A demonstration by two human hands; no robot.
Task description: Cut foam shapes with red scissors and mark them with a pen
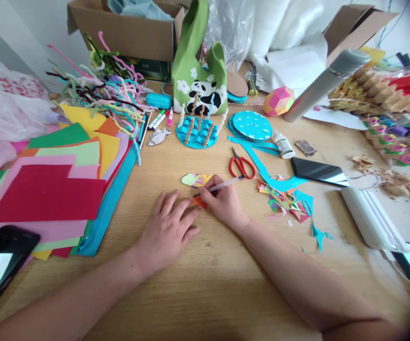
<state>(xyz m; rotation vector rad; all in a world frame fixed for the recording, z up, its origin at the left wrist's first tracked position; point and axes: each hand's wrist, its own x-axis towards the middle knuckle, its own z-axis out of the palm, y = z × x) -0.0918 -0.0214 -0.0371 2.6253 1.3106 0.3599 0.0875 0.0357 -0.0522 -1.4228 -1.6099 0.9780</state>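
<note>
My right hand point(226, 201) is closed around a slim pen point(222, 184), its tip down at a small orange paper piece point(200, 201). Flat on the wooden table lies my left hand point(169, 229), fingers spread, with the fingertips at the left edge of that orange piece. Just beyond both hands are small cut paper shapes point(189, 179) in pale green, yellow and pink, partly covered by my right hand. Red-handled scissors point(241, 166) rest behind my right hand. To its right is a pile of colored paper scraps point(283, 201).
Stacked colored paper point(48, 194) and a phone point(2, 265) are at left. Blue discs point(252, 125), a glue bottle point(283, 145), a black phone point(319, 171) and a white power bank point(373, 220) stand right. A panda bag point(201, 71) and pipe cleaners point(108, 90) are behind.
</note>
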